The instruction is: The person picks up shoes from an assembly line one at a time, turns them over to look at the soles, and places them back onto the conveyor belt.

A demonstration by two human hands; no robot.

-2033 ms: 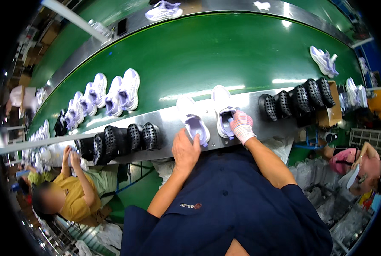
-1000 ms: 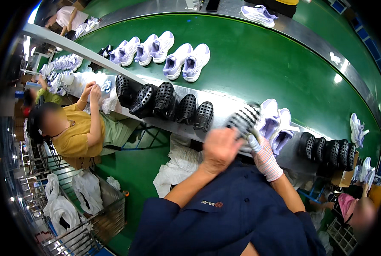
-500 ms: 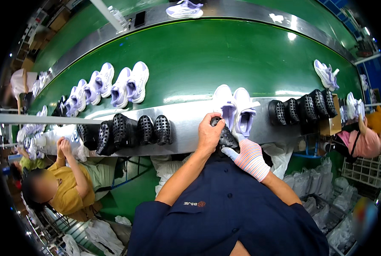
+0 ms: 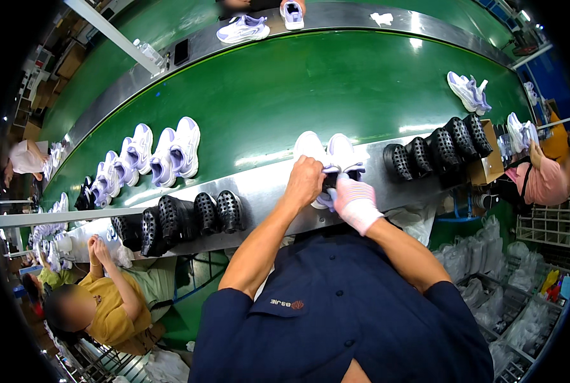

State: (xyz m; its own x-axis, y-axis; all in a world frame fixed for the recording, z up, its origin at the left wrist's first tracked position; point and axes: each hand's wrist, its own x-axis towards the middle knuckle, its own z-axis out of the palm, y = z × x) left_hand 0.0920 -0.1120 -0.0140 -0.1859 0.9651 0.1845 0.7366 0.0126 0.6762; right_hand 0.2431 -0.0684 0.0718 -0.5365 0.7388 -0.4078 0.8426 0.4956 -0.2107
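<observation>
A pair of white and lavender sneakers stands on the metal ledge in front of me, toes pointing away: the left sneaker (image 4: 307,144) and the right sneaker (image 4: 340,148). My bare left hand (image 4: 305,183) is closed at the opening of the left sneaker, fingers curled at its collar. Wearing a striped knit glove, my right hand (image 4: 358,201) is closed over the heel side of the pair. Between the hands shows a dark bit of a black perforated shoe tree (image 4: 330,181), at the shoe opening. Most of it is hidden by my fingers.
Black perforated shoe trees stand in rows on the ledge, at left (image 4: 170,217) and right (image 4: 441,150). More sneakers (image 4: 173,153) sit on the green belt (image 4: 266,96). A cardboard box (image 4: 487,156) is at right. A co-worker in yellow (image 4: 116,303) sits at left.
The black shoe tree, held before my chest earlier, has moved forward to the sneakers' opening with both hands. Across the belt, another person's hand now holds a sneaker. The view has shifted.
</observation>
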